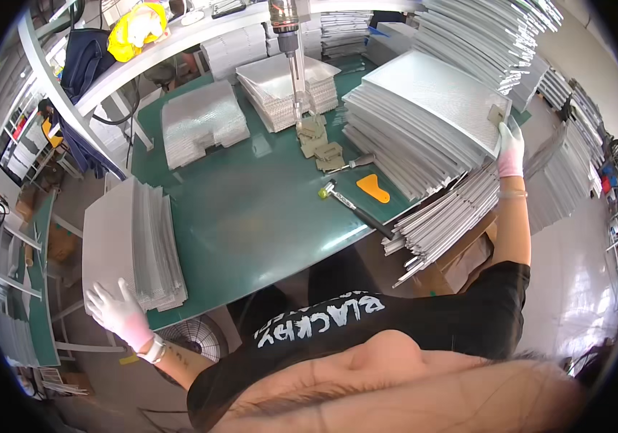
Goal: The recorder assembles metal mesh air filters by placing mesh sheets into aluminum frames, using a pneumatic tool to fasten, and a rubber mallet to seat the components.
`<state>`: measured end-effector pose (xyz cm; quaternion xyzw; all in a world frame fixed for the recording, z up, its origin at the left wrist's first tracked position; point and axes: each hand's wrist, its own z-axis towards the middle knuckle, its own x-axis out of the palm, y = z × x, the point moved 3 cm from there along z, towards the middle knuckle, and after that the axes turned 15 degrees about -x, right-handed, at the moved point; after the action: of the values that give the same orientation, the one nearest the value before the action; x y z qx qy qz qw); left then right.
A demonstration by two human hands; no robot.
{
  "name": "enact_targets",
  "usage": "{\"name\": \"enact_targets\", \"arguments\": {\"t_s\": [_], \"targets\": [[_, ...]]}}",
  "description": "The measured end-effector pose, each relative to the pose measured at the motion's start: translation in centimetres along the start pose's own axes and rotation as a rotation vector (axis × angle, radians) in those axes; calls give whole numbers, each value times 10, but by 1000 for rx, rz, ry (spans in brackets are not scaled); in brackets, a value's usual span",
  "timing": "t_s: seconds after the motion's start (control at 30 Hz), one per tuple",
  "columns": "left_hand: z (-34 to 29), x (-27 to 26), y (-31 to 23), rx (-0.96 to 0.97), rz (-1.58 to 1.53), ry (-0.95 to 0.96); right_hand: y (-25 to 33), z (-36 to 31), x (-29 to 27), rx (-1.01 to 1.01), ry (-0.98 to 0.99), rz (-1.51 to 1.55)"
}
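Note:
My left hand, in a white glove, has its fingers spread against the near end of a stack of pale grey panels at the table's left edge. At the right, my gloved right hand grips the right corner of the top white panel on a tall stack. A small beige piece lies on that corner, by my fingertips. Some of the right fingers are hidden by the hand itself. Several similar beige pieces lie at the table's middle, under a hanging power screwdriver.
On the green table are a hammer, an orange scraper and a metal-ended tool. More panel stacks stand behind. Thin strips jut past the right edge. A fan stands below, and a shelf spans the back.

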<state>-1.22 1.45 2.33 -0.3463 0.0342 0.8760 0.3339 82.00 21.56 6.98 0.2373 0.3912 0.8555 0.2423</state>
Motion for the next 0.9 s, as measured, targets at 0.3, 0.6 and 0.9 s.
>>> {"name": "enact_targets", "arguments": {"t_s": [0.3,0.6,0.9], "targets": [[9,31,1,-90,44,623,-17,26,-11,-198,265,-971],[86,-9,26,-205,-220,829,50,-27,19,-369,221,-1027],[20,-89,-12,-148,-949,564,74,-208,134,-844,677,-494]]}}
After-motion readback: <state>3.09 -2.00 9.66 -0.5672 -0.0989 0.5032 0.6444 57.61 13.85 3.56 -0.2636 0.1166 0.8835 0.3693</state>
